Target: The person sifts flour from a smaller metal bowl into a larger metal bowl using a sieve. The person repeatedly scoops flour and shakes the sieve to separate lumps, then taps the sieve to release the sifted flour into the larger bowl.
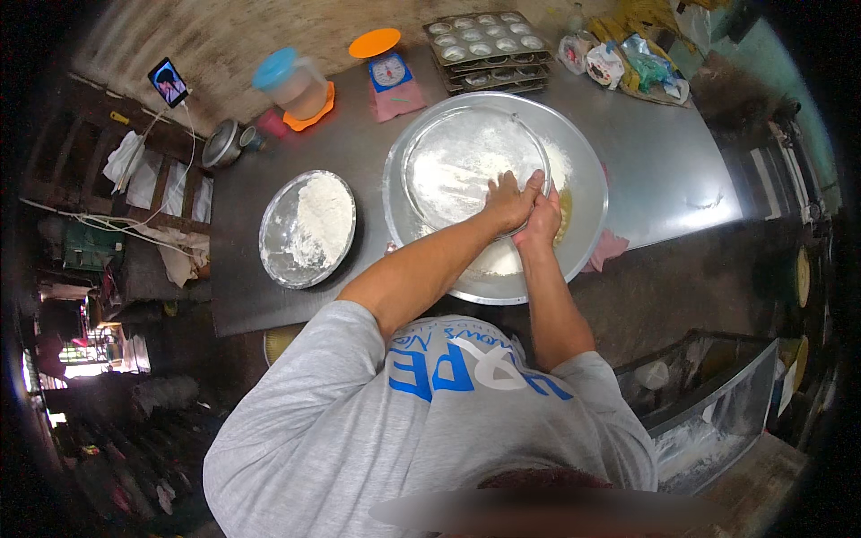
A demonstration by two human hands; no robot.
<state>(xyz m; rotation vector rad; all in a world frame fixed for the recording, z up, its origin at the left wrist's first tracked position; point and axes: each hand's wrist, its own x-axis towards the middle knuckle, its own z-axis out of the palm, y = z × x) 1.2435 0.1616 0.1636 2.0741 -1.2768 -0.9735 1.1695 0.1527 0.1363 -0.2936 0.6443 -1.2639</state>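
A large metal basin (pixel 588 195) stands before me on the metal table, with white powder and a yellowish material inside. Over it, a round metal-rimmed sieve (pixel 464 161) carries a thin, streaked layer of white flour-like powder. My left hand (pixel 509 202) is on the sieve's right part, palm down, fingers apart in the powder and thumb towards the rim. Just right of it, my right hand (pixel 543 218) grips the sieve's rim. To the left sits a smaller metal bowl (pixel 276 235) with a heap of white powder.
Along the table's back stand a lidded plastic pitcher (pixel 296 87), a kitchen scale (pixel 390 70), stacked muffin pans (pixel 488 40) and plastic bags (pixel 649 64). A lidded pot (pixel 222 142) is at the back left. A clear-sided bin (pixel 713 417) holding white powder stands at lower right.
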